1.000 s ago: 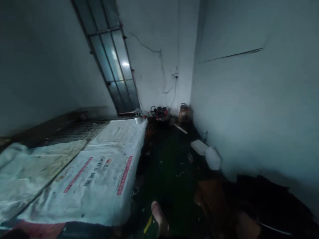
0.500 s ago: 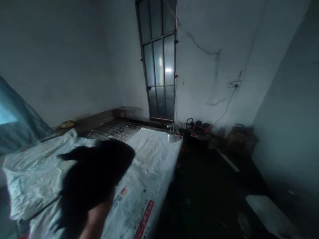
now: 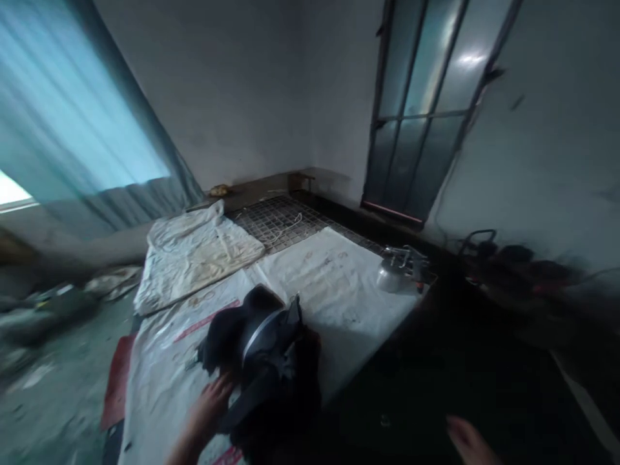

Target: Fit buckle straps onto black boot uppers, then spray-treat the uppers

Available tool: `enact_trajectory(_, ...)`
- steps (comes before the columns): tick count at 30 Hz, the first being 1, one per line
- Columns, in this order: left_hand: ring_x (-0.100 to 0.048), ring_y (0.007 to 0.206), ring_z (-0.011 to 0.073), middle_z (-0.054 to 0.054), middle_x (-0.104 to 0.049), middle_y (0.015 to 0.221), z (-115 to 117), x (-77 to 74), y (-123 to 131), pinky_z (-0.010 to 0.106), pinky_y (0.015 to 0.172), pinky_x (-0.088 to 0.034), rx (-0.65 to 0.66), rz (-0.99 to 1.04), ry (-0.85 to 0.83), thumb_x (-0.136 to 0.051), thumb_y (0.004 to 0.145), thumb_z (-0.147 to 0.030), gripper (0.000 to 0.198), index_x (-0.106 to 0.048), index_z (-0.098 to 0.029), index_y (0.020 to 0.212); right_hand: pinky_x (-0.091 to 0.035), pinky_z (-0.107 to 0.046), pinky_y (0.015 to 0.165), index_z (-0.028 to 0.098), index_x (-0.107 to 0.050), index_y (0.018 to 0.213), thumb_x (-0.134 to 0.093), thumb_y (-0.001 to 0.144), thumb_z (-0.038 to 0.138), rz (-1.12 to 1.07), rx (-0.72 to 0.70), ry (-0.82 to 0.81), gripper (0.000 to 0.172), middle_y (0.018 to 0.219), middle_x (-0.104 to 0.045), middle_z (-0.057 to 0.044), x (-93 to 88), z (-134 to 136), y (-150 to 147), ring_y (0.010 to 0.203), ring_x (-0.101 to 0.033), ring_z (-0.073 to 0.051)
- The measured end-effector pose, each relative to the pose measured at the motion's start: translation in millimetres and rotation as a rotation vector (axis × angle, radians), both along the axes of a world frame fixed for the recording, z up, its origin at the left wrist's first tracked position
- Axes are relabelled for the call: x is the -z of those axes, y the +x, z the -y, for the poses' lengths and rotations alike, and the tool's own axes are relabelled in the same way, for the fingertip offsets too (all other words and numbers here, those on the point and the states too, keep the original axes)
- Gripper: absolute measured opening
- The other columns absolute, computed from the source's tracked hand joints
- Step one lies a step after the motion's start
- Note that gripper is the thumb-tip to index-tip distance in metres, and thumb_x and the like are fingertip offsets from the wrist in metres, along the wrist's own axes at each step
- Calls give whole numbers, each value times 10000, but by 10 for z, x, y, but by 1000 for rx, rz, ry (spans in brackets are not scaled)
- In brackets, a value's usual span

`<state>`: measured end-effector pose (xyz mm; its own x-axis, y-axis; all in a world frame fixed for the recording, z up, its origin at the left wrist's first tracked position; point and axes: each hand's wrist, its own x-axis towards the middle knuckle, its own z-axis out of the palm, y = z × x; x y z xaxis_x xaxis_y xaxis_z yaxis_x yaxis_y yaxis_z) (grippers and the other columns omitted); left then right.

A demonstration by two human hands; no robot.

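Note:
A black cloth item (image 3: pixel 271 361) with a pale stripe lies bunched on the white sheeting (image 3: pixel 314 271) in the lower middle. Against its left side is my left hand (image 3: pixel 216 397), its fingers partly hidden by the dark cloth; whether they grip it is unclear. At the lower right edge, away from the cloth, part of my right hand (image 3: pixel 465 439) shows over the dark floor area, blurred and cut off by the frame.
A metal spray gun with a silver cup (image 3: pixel 394 274) stands at the sheet's right corner. Behind lies a wire mesh (image 3: pixel 276 223). A crumpled white sack (image 3: pixel 194 252) covers the left part. Dark machinery (image 3: pixel 513 271) sits by the right wall.
The view has swung left and closer to the sheeting. The black item, earlier raised over my left forearm and hand, now rests lower on the sheet. My right hand has come into view.

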<state>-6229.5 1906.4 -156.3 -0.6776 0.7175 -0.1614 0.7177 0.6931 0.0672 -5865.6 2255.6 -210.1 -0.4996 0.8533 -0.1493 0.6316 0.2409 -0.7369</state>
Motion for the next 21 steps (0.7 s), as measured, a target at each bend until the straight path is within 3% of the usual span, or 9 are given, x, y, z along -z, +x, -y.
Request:
enact_trajectory(2,-592,1018,239,111,-620,1128,-95,-379,66,348,906,-428,-190,22,-30,-389,770,-69,370,-662,-175,996,-530,-360,655,201,-609,825,-475,826,227,-53,-238,15,137,808,-653,-65,-161,-73,-471,725,-631,-205)
enact_trajectory(4,-595,996,252,129,-595,1159,-282,-659,125,357,866,-440,-372,3,66,-391,824,-147,320,-619,-155,1049,-510,-376,785,203,-612,876,-436,799,179,-132,-469,38,194,900,-662,-83,-369,-34,-1063,850,-630,-217)
enact_trajectory(7,-604,963,225,104,-613,1117,-693,-764,165,335,837,-452,-465,20,137,-380,854,-201,304,-589,-169,1072,-380,-350,983,210,-616,962,-426,800,159,-260,-813,75,255,1063,-632,-65,-681,251,-1948,1066,-543,-190)
enact_trajectory(10,-567,1048,176,73,-614,1129,-1105,-501,184,271,901,-421,-446,87,196,-406,838,-159,304,-582,-169,1086,-329,-320,1023,187,-603,1054,-516,740,140,-252,-1039,56,330,1196,-572,-78,-822,622,-2569,1162,-476,-192)
enact_trajectory(13,-486,1167,187,111,-547,1236,-1300,-86,278,278,967,-388,-438,159,223,-432,844,-188,346,-534,-121,1168,-380,-408,967,84,-492,1224,-643,614,154,-114,-1100,11,632,1277,-485,-199,-713,825,-2797,1157,-479,-302)
enact_trajectory(15,-379,1254,207,132,-446,1330,-1288,141,392,325,1017,-344,-424,192,232,-429,847,-204,395,-485,-102,1225,-428,-412,903,57,-480,1237,-681,565,160,-24,-1115,-23,708,1223,-524,-221,-568,831,-2736,1085,-533,-323)
enact_trajectory(17,-270,1309,206,124,-339,1399,-1223,280,505,359,1060,-282,-389,217,240,-430,849,-226,451,-418,-113,1285,-458,-338,852,109,-576,1141,-665,589,157,24,-1151,-53,561,1101,-619,-146,-441,774,-2552,998,-590,-263)
enact_trajectory(19,-198,1333,209,121,-269,1432,-1173,334,578,380,1083,-230,-348,237,244,-449,845,-277,512,-362,-118,1324,-470,-264,776,173,-665,980,-616,638,137,50,-1196,-61,348,953,-670,-68,-370,704,-2315,885,-624,-196)
enact_trajectory(21,-164,1340,242,149,-232,1440,-1171,323,606,409,1086,-209,-317,251,241,-493,822,-355,601,-333,-95,1340,-463,-241,700,198,-692,893,-566,668,110,68,-1229,-39,273,864,-670,-41,-352,646,-2090,788,-626,-168)
